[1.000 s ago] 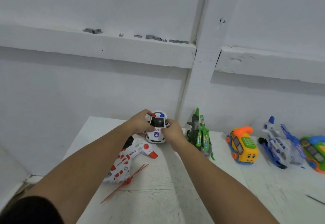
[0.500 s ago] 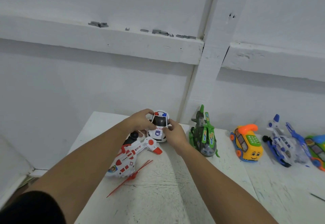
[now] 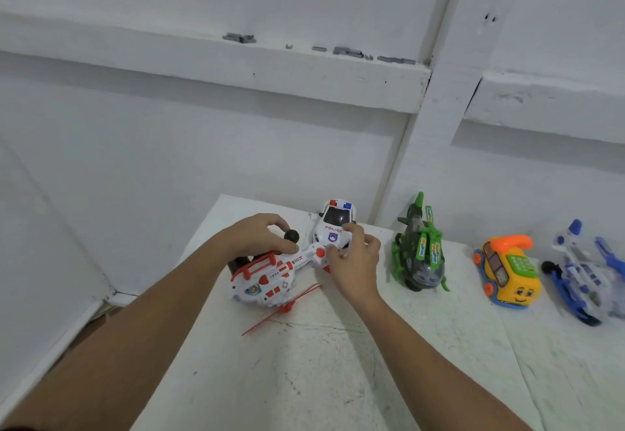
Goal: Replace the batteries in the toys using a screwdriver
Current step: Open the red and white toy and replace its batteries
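Head view: nearest on the white table (image 3: 338, 380) is the red rotor (image 3: 287, 307), lying flat just in front of the red-white helicopter (image 3: 267, 281).

The helicopter is on its side, long axis diagonal: nose near-left, tail far-right. That axis is what the next move depends on.

The left hand (image 3: 253, 237) comes over the helicopter's far side with fingers curled down, thumb on the tail boom and index hooked by a black knob (image 3: 291, 235). It looks like a grip on the body.

The right hand (image 3: 356, 258) is at the helicopter's tail end, fingers half-curled and spread, thumb tip beside the tail's red disc (image 3: 320, 252). Can't tell if it pinches anything.

The police car (image 3: 334, 221) stands upright just behind the tail, nose facing the camera. No fingers close on it, so it looks parked.

My read: the helicopter is the next toy. The left hand already has it, so roll it about the long axis to bring up the battery hatch, which isn't visible from here. There's no screwdriver in frame.

The green toy (image 3: 421, 254) is to the right of the helicopter, well apart.
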